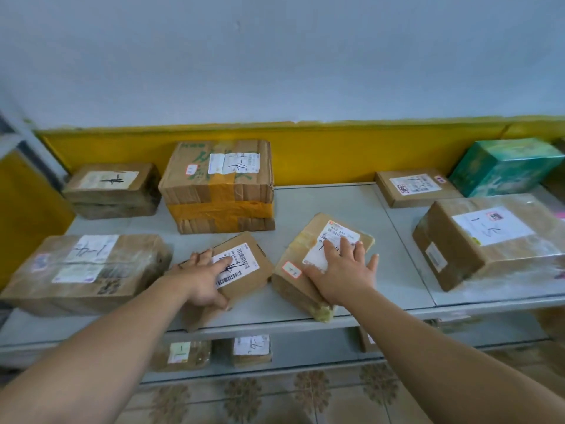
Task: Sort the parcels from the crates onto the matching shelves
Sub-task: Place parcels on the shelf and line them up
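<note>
Left hand point(203, 278) grasping small parcel point(244, 270) on grey shelf point(321, 203), right hand point(344, 270) flat, released, on taped parcel point(301, 280) just beside it, label writing perhaps numbers

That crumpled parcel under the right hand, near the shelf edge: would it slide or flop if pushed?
The taped parcel looks dented and soft-cornered, so it probably gives a little under the right hand. Its glossy tape wrap likely slides easily on the smooth shelf. Lying flat, it seems unlikely to tip, though one corner overhangs the front edge.
</note>
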{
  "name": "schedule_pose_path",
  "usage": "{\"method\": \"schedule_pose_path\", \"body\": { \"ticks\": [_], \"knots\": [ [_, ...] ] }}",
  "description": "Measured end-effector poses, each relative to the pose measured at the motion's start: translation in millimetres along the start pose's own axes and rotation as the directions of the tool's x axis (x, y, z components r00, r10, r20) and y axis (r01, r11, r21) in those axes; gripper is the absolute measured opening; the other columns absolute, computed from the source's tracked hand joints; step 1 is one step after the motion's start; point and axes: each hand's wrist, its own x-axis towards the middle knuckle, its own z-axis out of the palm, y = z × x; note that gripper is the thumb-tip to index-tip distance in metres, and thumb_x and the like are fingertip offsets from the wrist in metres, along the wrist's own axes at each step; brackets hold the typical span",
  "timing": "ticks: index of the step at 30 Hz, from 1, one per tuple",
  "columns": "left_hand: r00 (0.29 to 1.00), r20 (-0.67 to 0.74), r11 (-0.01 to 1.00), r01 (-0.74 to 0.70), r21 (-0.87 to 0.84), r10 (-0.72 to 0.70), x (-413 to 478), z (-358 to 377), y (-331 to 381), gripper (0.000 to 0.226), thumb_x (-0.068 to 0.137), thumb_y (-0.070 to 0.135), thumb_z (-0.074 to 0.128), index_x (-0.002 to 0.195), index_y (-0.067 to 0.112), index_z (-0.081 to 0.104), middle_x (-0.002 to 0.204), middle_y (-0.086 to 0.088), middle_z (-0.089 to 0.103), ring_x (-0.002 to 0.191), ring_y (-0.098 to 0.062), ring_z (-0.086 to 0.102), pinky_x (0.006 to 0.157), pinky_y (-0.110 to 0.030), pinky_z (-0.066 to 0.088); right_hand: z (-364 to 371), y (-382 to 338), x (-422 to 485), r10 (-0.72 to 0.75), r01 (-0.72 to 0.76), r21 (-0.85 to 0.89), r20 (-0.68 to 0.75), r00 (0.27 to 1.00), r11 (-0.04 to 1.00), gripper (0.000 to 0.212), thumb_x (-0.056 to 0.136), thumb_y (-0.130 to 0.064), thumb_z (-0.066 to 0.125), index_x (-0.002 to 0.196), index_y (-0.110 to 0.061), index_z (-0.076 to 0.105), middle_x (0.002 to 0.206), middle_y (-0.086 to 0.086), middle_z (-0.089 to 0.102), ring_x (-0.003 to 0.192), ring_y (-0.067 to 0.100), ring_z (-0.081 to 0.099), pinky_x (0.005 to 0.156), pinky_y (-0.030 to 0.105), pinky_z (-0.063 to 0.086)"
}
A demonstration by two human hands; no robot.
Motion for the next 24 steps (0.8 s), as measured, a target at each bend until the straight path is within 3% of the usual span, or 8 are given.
{"method": "schedule_pose_path", "body": {
  "ticks": [3,5,13,17,20,22,24],
  "knots": [
    [0.996,-0.019,0.993,0.085,-0.082,-0.087,4.6,10.5,7.4,0.131,0.057,0.080,0.069,0.149,0.043,-0.016,0.157,-0.005,-0.031,0.145,-0.036,-0.021,0.116,-0.062,0.004,-3.2,15.5,-2.4,-0.286,0.288,-0.076,0.026,0.958,0.955,0.082,0.089,-0.080,0.022,0.158,-0.039,0.003,0.168,-0.001,-0.007,0.153,0.028,-0.014,0.118,0.049,-0.016],
    [0.994,-0.017,0.993,0.108,-0.045,-0.109,8.3,15.7,10.8,0.134,0.054,0.082,0.068,0.149,0.043,-0.019,0.156,-0.006,-0.034,0.144,-0.037,-0.024,0.116,-0.063,0.003,-5.6,27.3,-3.1,-0.372,0.380,-0.095,0.095,0.924,0.920,0.083,0.086,-0.082,0.022,0.156,-0.043,0.004,0.167,-0.004,-0.008,0.153,0.027,-0.014,0.119,0.046,-0.014],
    [0.999,0.047,1.000,-0.025,0.016,0.024,1.4,12.0,7.4,0.129,0.065,0.057,0.080,0.148,0.044,-0.017,0.156,-0.002,-0.034,0.144,-0.032,-0.027,0.119,-0.056,0.004,-16.4,21.0,34.6,0.006,-0.005,-0.024,0.037,0.999,1.000,0.072,0.095,-0.072,0.013,0.158,-0.039,0.002,0.168,0.002,-0.005,0.151,0.043,-0.006,0.121,0.058,-0.004],
    [0.987,0.076,0.988,-0.144,0.051,0.140,-3.9,3.8,8.8,0.125,0.068,0.053,0.080,0.149,0.045,-0.016,0.155,0.002,-0.035,0.143,-0.029,-0.029,0.118,-0.054,0.000,-22.0,31.9,33.7,-0.122,0.123,0.079,-0.016,0.992,0.989,0.071,0.096,-0.069,0.026,0.157,-0.036,0.014,0.168,-0.001,0.004,0.154,0.025,-0.001,0.123,0.050,0.000],
    [0.978,0.103,0.981,-0.189,0.048,0.183,-1.0,1.7,15.2,0.123,0.069,0.058,0.077,0.149,0.045,-0.016,0.153,0.001,-0.038,0.141,-0.029,-0.033,0.118,-0.056,-0.002,-14.7,43.6,25.7,-0.215,0.215,-0.029,-0.003,0.977,0.976,0.068,0.097,-0.068,0.027,0.157,-0.040,0.014,0.168,-0.004,-0.001,0.154,0.020,-0.007,0.123,0.044,-0.004],
    [0.981,0.065,0.983,-0.183,-0.003,0.183,5.1,1.1,20.4,0.115,0.069,0.077,0.062,0.150,0.045,-0.013,0.156,-0.001,-0.034,0.142,-0.030,-0.031,0.118,-0.058,-0.003,-9.5,41.4,29.5,-0.178,0.176,-0.033,-0.040,0.983,0.984,0.065,0.098,-0.066,0.024,0.157,-0.040,0.016,0.168,-0.003,0.000,0.154,0.021,-0.006,0.124,0.044,-0.004],
    [0.991,-0.036,0.987,-0.135,-0.086,0.132,12.4,3.4,26.0,0.112,0.060,0.095,0.035,0.150,0.046,-0.012,0.160,0.002,-0.024,0.146,-0.030,-0.023,0.116,-0.059,-0.003,-8.8,32.8,38.7,-0.146,0.146,-0.005,-0.073,0.987,0.989,0.063,0.099,-0.064,0.022,0.156,-0.039,0.018,0.168,-0.002,0.003,0.154,0.023,-0.004,0.124,0.046,-0.002]
  ]
}}
